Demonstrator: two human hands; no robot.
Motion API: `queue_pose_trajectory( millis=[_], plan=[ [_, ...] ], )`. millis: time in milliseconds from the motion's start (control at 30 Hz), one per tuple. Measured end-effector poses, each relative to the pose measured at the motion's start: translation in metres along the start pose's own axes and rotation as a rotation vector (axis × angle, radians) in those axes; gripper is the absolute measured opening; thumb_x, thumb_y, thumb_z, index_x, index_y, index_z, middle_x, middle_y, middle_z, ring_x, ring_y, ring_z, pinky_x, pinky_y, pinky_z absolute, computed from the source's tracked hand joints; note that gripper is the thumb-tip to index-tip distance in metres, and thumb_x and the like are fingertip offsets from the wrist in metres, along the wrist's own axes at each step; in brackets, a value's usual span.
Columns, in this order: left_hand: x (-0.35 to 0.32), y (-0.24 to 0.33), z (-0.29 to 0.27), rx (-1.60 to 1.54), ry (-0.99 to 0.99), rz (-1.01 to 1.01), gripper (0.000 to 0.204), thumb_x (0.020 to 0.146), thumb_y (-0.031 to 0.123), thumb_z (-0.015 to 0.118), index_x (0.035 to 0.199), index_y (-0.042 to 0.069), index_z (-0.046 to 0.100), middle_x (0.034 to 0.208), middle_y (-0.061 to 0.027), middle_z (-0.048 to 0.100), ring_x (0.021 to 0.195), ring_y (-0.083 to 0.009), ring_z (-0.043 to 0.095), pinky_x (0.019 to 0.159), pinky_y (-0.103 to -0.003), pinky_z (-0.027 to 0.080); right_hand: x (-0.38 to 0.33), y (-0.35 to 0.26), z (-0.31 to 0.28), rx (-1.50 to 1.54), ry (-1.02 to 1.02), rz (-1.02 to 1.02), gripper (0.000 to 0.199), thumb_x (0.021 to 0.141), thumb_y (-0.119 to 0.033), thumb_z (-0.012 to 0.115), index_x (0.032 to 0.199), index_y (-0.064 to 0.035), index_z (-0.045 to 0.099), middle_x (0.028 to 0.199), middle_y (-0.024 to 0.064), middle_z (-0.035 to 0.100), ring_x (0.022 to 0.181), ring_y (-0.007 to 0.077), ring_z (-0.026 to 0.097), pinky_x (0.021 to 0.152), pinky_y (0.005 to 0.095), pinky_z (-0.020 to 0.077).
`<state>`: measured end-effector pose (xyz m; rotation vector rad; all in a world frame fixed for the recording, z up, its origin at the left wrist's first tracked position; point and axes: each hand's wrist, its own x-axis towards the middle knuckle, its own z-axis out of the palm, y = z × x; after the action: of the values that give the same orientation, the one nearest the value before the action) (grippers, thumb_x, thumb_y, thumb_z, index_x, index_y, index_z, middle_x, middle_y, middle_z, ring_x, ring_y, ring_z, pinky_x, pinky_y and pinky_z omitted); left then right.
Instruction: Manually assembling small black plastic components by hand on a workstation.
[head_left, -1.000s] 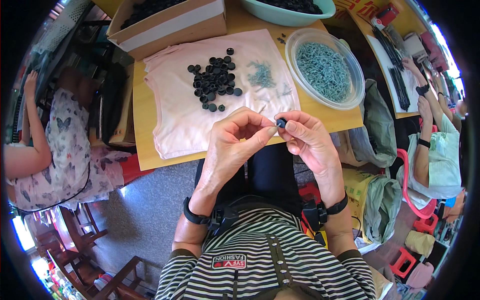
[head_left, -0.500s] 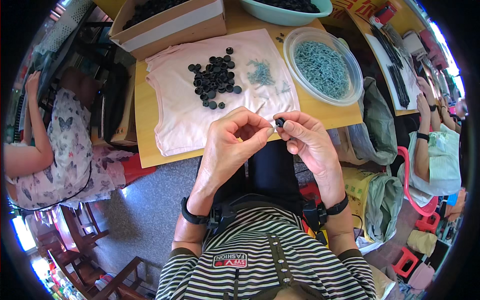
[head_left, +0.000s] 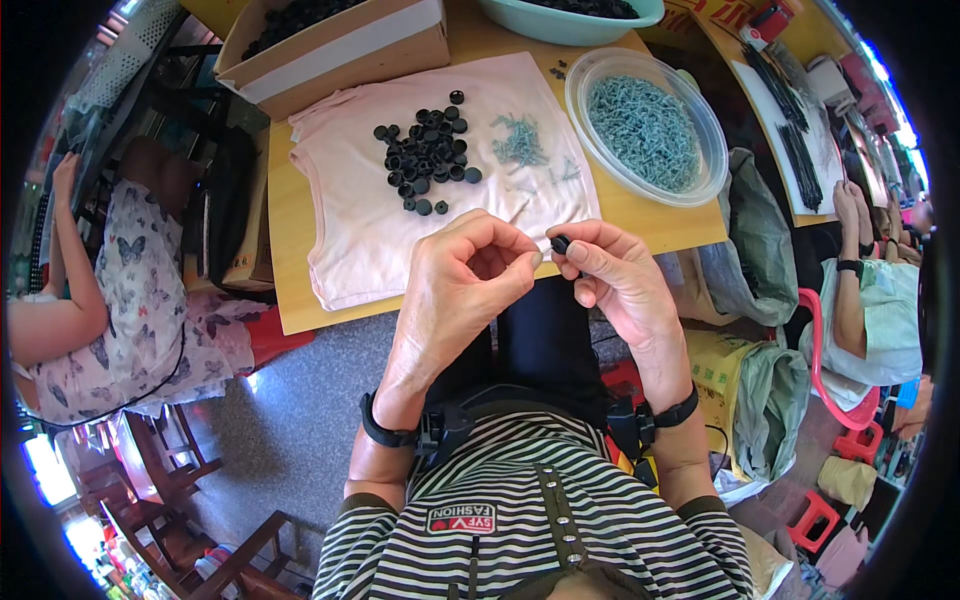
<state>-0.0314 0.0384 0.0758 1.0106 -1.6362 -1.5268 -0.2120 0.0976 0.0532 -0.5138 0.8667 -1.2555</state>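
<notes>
Above the table's front edge, my right hand (head_left: 620, 275) pinches a small round black plastic cap (head_left: 560, 243) between thumb and forefinger. Close beside it on the left, the thumb and forefinger of my left hand (head_left: 470, 275) are pressed together; what lies between their tips is too small to make out. Beyond my hands a pale pink cloth (head_left: 350, 245) covers part of the table. On it lie a heap of similar black caps (head_left: 430, 150) and, to their right, a small pile of screws (head_left: 520, 142).
A clear round tub of screws (head_left: 645, 135) stands at the right of the wooden table (head_left: 690, 230). Behind the cloth are a cardboard box (head_left: 340, 55) and a pale green basin (head_left: 575, 27), both holding black parts. People sit at the left and right; sacks (head_left: 760, 250) stand by the right table edge.
My left hand has drawn back slightly to the left, widening the small gap to the cap. The right hand keeps its hold on the cap, almost in place.
</notes>
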Motion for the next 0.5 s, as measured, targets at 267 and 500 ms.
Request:
queue_pose_trajectory(
  millis=[267, 500],
  plan=[
    [-0.001, 0.001, 0.002, 0.033, 0.017, -0.017, 0.008, 0.077, 0.004, 0.064, 0.079, -0.003, 0.062, 0.072, -0.0010, 0.058, 0.059, -0.0037, 0.051, 0.053, -0.019, 0.041, 0.000, 0.001, -0.001, -0.025, 0.016, 0.006, 0.023, 0.084, -0.010, 0.065, 0.105, -0.0008, 0.064, 0.086, 0.0042, 0.066, 0.072, 0.0061, 0.059, 0.054, 0.0179, 0.0483],
    [-0.007, 0.011, 0.004, 0.383, 0.027, 0.144, 0.008, 0.072, 0.003, 0.065, 0.076, 0.000, 0.058, 0.071, -0.0059, 0.055, 0.056, -0.0134, 0.053, 0.050, -0.026, 0.041, -0.005, -0.002, 0.008, -0.379, 0.050, -0.132, 0.019, 0.084, -0.009, 0.065, 0.102, -0.0007, 0.065, 0.091, 0.0044, 0.066, 0.076, 0.0065, 0.060, 0.061, 0.0196, 0.0496]
  ],
)
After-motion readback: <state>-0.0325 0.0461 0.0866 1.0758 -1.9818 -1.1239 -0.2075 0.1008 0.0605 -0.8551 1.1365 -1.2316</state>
